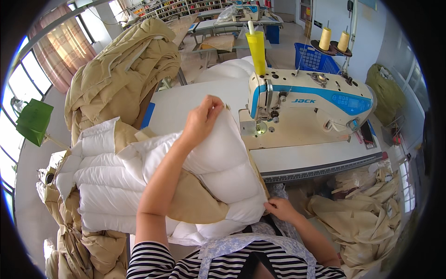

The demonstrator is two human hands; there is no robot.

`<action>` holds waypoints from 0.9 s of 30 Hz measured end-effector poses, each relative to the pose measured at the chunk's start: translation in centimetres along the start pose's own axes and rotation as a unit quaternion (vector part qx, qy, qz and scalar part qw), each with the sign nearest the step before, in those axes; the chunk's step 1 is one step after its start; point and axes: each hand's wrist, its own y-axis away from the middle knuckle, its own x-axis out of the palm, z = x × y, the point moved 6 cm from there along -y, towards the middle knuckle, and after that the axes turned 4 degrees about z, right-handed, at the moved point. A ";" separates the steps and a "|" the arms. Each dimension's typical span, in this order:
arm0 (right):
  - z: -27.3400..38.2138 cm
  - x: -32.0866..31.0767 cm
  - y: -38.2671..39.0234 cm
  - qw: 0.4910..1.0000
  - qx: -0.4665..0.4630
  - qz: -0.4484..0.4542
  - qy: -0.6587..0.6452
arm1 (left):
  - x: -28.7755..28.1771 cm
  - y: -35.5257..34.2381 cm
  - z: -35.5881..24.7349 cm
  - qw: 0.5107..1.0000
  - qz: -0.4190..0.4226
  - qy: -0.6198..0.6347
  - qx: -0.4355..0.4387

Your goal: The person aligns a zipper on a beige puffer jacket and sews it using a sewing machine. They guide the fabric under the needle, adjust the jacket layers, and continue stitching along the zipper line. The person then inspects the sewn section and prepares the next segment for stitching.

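Note:
A white quilted garment piece with beige fabric (195, 197) lies across the near edge of the sewing table and my lap. My left hand (203, 122) pinches its far corner, left of the sewing machine's needle. Lower down, my right hand (280, 209) grips the near end of the same right-hand edge, so a beige-trimmed seam runs between both hands. The white and blue sewing machine (311, 100) stands just beyond, with a small light glowing at its needle. The garment's edge is beside the needle plate, apart from the needle.
Beige padded garments (123, 69) are heaped at the far left. Two cream thread cones (325, 38) stand behind the machine, near a yellow cup (256, 51). A ruler strip (320, 169) borders the table's front. Beige fabric (357, 218) is piled at lower right.

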 end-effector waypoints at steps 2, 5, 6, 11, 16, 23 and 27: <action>-1.0 -0.8 0.6 0.994 0.019 -0.032 0.103 | 3.5 1.4 3.4 0.990 -0.004 0.137 -0.012; 2.5 -5.8 -0.6 0.981 -0.039 -0.188 0.031 | 3.2 2.0 3.5 0.986 -0.024 0.161 0.023; 5.0 -8.1 -1.6 0.952 -0.129 -0.277 0.015 | 3.0 1.9 3.0 0.986 -0.009 0.167 0.002; 12.4 -12.2 -8.0 0.896 -0.275 -0.338 -0.087 | 2.4 2.0 -1.6 0.982 0.054 0.174 0.049; 12.6 -12.3 -9.4 0.895 -0.247 -0.296 -0.227 | 1.9 3.0 -3.8 0.981 0.039 0.184 0.046; 12.2 -12.9 -8.5 0.887 -0.270 -0.324 -0.185 | 2.7 2.7 -4.8 0.982 0.062 0.178 0.029; 10.3 -13.0 -7.8 0.892 -0.208 -0.273 -0.294 | 2.8 2.6 -3.5 0.964 0.053 0.259 0.029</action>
